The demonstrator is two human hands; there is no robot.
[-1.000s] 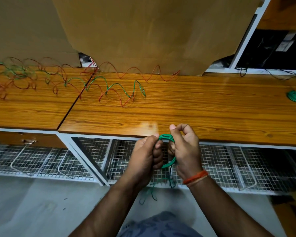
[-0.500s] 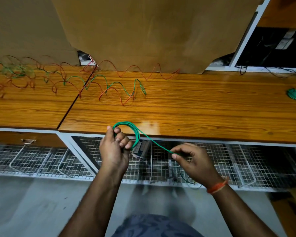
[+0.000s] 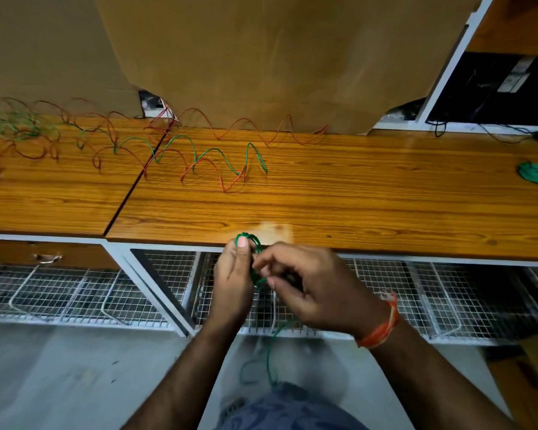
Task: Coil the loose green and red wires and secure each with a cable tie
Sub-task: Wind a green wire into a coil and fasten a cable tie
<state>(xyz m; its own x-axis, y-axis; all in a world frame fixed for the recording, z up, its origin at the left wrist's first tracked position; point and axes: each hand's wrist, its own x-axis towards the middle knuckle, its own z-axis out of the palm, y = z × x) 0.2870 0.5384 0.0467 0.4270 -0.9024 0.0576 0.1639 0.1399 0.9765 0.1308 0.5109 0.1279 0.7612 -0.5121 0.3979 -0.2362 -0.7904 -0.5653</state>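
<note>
My left hand [image 3: 232, 279] grips a small green wire coil [image 3: 251, 242] just in front of the desk's front edge, thumb on top of the loops. My right hand [image 3: 305, 282] is close beside it and pinches the green wire below the coil. The wire's loose tail [image 3: 269, 356] hangs down toward my lap. Loose green and red wires [image 3: 199, 161] lie in wavy loops across the wooden desk [image 3: 354, 197], running off to the left. A finished green coil [image 3: 536, 172] rests at the desk's far right.
A large brown cardboard sheet [image 3: 277, 57] stands at the back of the desk. White wire-mesh baskets [image 3: 75, 293] sit under the desk. A dark shelf with black cables [image 3: 494, 88] is at the upper right.
My right hand came back from the right to the coil, bringing the green wire in. My left hand shifted right with the coil, which looks smaller and tighter.
</note>
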